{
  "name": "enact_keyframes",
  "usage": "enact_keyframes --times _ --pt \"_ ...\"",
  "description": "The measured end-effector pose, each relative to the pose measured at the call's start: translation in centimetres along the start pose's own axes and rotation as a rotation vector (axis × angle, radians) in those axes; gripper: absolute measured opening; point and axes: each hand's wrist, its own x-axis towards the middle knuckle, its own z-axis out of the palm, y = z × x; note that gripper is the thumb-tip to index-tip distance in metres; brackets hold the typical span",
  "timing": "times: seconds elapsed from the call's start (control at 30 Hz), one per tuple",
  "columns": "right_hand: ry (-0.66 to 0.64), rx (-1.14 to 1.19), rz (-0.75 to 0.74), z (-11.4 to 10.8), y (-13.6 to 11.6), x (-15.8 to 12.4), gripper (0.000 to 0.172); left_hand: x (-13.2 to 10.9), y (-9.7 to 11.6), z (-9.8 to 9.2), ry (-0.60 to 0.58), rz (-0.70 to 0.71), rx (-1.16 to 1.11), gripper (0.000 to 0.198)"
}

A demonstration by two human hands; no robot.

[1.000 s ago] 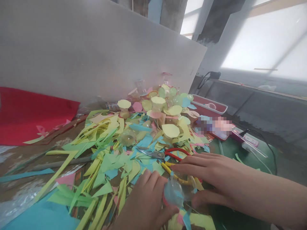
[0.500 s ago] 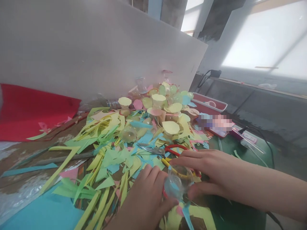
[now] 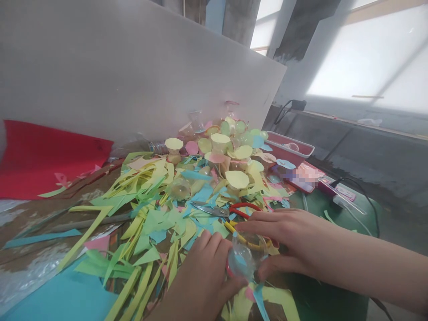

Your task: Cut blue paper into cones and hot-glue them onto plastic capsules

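Observation:
Between my hands lies a clear plastic piece (image 3: pixel 241 255), shaped like cut bottle parts joined at a narrow waist, with a flared rim and a red edge. My left hand (image 3: pixel 209 269) is closed around its near left end, thumb in front. The fingers and thumb of my right hand (image 3: pixel 284 236) grip the flared end from the right. Just beyond them lie scissors (image 3: pixel 214 209) with red and yellow handles, blades pointing left, on paper scraps. Similar clear pieces topped with paper discs, such as one with a yellow disc (image 3: pixel 237 179), crowd the heap behind.
Yellow and green paper strips (image 3: pixel 143 178) cover much of the surface. Blue paper (image 3: pixel 60 290) lies at the near left, red sheet (image 3: pixel 50 160) farther back. A white panel (image 3: pixel 133 76) stands behind. At right are a pink basket (image 3: pixel 287 149), a phone-like device and a cable (image 3: pixel 368 191).
The view has shifted very slightly. Both hands keep the same hold on the clear plastic piece, with no clear movement of it.

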Motion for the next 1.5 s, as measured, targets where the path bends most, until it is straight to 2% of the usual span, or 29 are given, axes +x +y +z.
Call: enact_keyframes --times 0.17,0.37,0.47,0.7,0.8,0.93,1.07,1.17,1.37,1.5 --pt "-0.019 0.048 -0.015 -0.3 0.3 -0.1 0.052 0.1 -0.2 0.1 -0.003 -0.007 -0.015 0.024" --pt "-0.074 0.146 -0.051 -1.0 0.4 -0.3 0.041 0.1 -0.1 0.2 0.010 0.007 0.011 0.023" --pt "-0.093 0.176 -0.081 -1.5 0.2 -0.3 0.040 0.0 -0.3 0.4 0.016 0.013 0.030 0.022" --pt "-0.021 0.032 -0.130 -1.5 -0.3 -0.4 0.046 0.0 -1.1 0.9 0.016 0.021 0.060 0.026" --pt "0.020 -0.055 -0.131 -1.5 -0.4 -0.4 0.053 0.1 -1.2 1.1 0.072 0.059 0.082 0.028" --pt "0.078 -0.170 -0.053 -1.0 -0.8 0.0 0.077 0.2 -1.1 1.2 0.101 0.089 0.122 0.026" --pt "0.064 -0.227 0.038 0.2 -1.1 0.3 0.058 0.3 -1.1 1.2 0.091 0.114 0.152 0.026" --pt "0.067 -0.186 0.028 0.6 -1.0 0.1 0.047 0.2 -1.3 1.2 0.105 0.129 0.140 0.028" --pt "0.071 -0.163 -0.047 0.3 -0.8 -0.4 0.041 0.2 -1.1 1.2 0.134 0.136 0.133 0.025" --pt "0.085 -0.197 -0.108 0.6 -0.5 -0.2 0.039 0.4 -0.7 0.9 0.065 0.098 0.143 0.022"
